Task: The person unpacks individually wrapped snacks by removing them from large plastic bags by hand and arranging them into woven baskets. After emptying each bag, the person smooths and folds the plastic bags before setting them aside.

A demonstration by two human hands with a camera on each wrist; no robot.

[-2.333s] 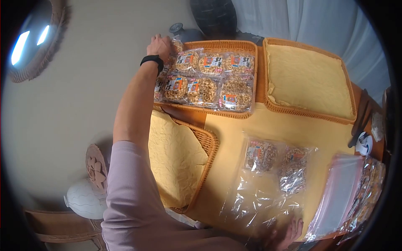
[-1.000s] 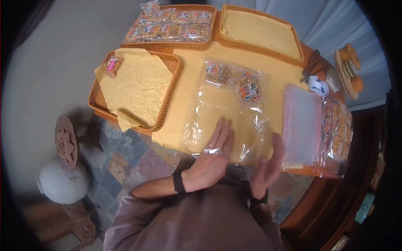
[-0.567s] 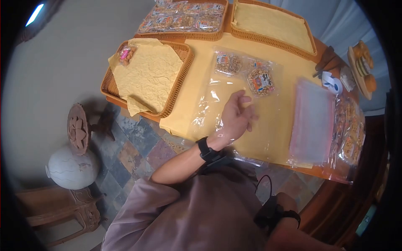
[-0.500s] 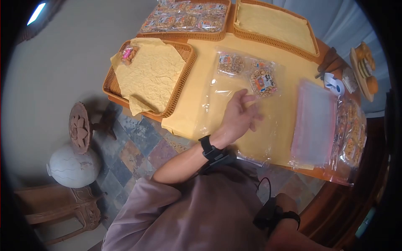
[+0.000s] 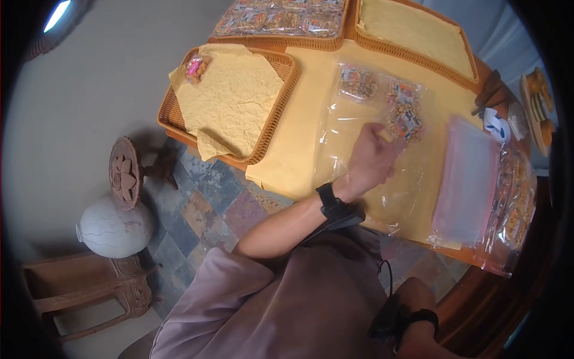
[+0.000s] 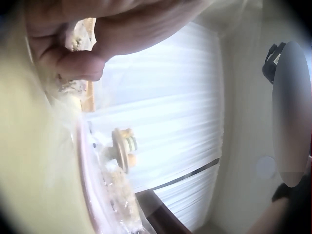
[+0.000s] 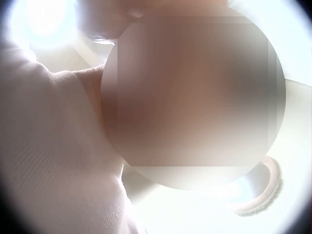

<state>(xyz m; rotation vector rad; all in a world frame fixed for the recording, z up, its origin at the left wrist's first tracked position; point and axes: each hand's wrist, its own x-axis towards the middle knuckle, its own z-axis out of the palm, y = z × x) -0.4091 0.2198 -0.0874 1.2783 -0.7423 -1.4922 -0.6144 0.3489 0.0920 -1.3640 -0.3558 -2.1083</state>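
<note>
Over a large clear plastic bag [image 5: 341,122] my left hand [image 5: 373,160] reaches to a packet of nut crackers [image 5: 409,124], its fingertips overlapping the near edge. In the left wrist view the curled fingers [image 6: 80,66] show the nut packet [image 6: 84,35] in the gap beside the thumb; the grip itself is partly hidden. Two more packets lie close by, one cracker packet [image 5: 357,84] at the bag's far left corner, the other partly beneath the gripped one. My right hand [image 5: 418,347] is raised near the body, mostly cut off by the lower frame edge.
Flat pink-edged bags [image 5: 469,179] and filled bags [image 5: 517,197] lie on the right. A paper-lined basket [image 5: 239,90] with one small packet stands left, a basket of packets [image 5: 281,42] at the back, another lined basket [image 5: 415,30] at back right. A tape dispenser [image 5: 496,125] sits at the right.
My right hand has left the bag and risen toward the body. My left hand has come from the back basket to the cracker packet, which has shifted slightly toward me.
</note>
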